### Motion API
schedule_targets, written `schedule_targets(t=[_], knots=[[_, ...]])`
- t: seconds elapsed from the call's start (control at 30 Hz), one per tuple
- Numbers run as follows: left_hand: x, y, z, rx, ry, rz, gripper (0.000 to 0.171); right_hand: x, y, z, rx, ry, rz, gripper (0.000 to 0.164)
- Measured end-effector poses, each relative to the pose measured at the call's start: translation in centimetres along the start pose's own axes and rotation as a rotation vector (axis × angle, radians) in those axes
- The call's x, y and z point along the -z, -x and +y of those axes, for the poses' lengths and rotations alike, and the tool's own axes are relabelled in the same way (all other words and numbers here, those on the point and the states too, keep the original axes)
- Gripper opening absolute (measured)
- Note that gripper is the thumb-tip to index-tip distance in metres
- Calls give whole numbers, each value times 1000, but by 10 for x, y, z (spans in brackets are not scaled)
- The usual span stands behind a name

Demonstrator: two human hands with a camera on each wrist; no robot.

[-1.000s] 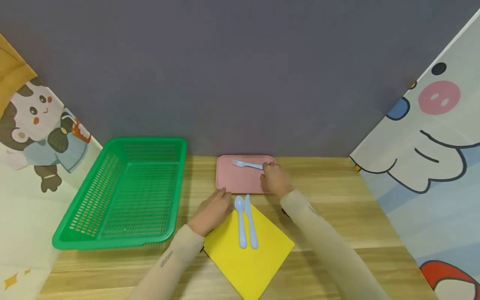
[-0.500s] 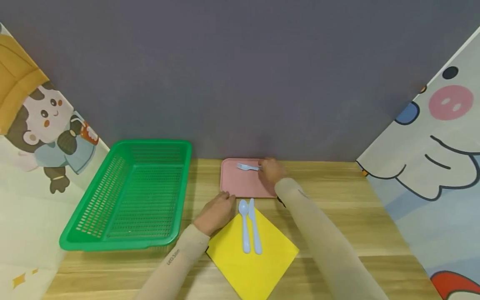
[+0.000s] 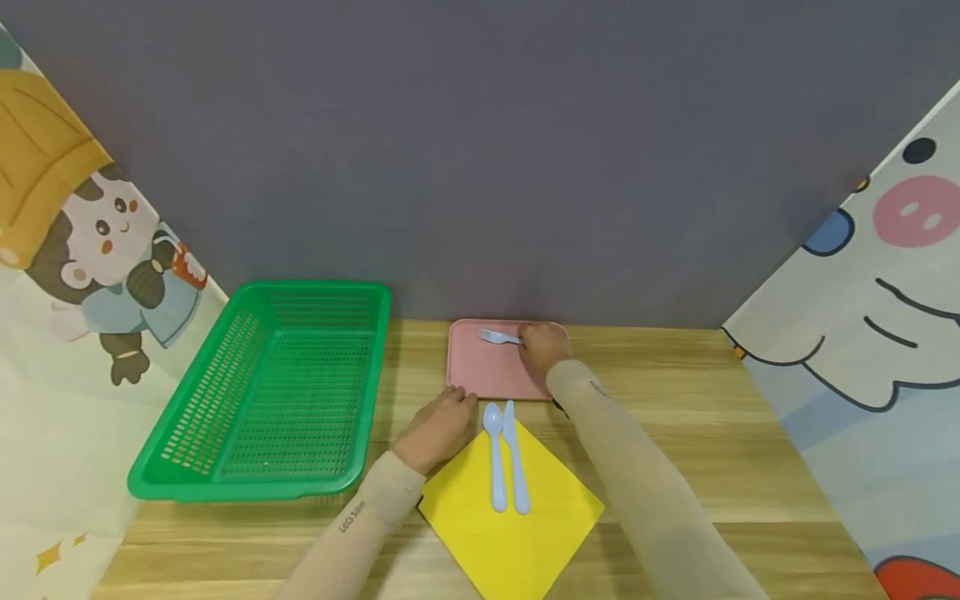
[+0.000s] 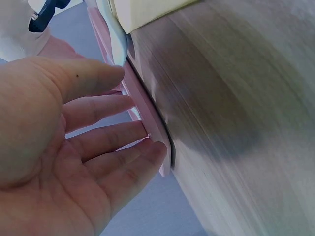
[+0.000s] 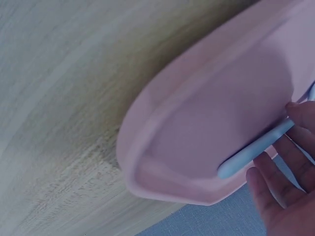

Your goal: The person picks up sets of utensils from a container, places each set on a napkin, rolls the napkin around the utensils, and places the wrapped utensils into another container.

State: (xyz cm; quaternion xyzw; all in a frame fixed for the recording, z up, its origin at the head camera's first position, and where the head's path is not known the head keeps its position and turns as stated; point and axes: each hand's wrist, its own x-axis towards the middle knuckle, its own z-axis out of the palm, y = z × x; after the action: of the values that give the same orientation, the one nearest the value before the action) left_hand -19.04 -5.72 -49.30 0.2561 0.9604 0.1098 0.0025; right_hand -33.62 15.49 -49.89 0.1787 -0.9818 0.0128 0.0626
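Note:
A light blue plastic fork (image 3: pixel 497 337) lies across the upper part of a pink tray (image 3: pixel 480 379), tines to the left. My right hand (image 3: pixel 544 345) reaches over the tray's right side and pinches the fork between thumb and fingers; in the right wrist view the handle end (image 5: pixel 248 157) sticks out past them. At the tray's near left corner, my left hand (image 3: pixel 438 427) has its fingers extended, fingertips (image 4: pixel 156 150) right at the rim. Just in front of the tray, a light blue spoon (image 3: pixel 496 467) and knife (image 3: pixel 517 475) lie side by side on a flat yellow square (image 3: pixel 525 550).
To the left stands a large green mesh basket (image 3: pixel 300 400) with nothing in it. A grey wall (image 3: pixel 480 167) rises directly behind the tray, and cartoon-printed side panels (image 3: pixel 832 350) flank the wooden table (image 3: pixel 675 392).
Along the fork, my right hand has moved left, covering more of its handle. Fork and tray keep their places relative to each other. The head view has shifted slightly.

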Motion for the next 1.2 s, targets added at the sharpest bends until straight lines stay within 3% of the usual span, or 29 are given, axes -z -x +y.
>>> schedule_targets(t=[0.4,0.7,0.83,1.03,1.2], knots=[[-1,0,0,-26,17,43,31,-4,4,8,29,11,31,4],[3,5,-1,-49,30,81,31,17,14,12,97,-32,10,8],[4,10,1,-73,29,123,31,27,25,13,161,-26,69,3],[5,24,6,-111,-7,192,12,40,52,9,249,62,181,12],[6,43,13,-105,4,155,15,48,81,1,217,3,175,17]])
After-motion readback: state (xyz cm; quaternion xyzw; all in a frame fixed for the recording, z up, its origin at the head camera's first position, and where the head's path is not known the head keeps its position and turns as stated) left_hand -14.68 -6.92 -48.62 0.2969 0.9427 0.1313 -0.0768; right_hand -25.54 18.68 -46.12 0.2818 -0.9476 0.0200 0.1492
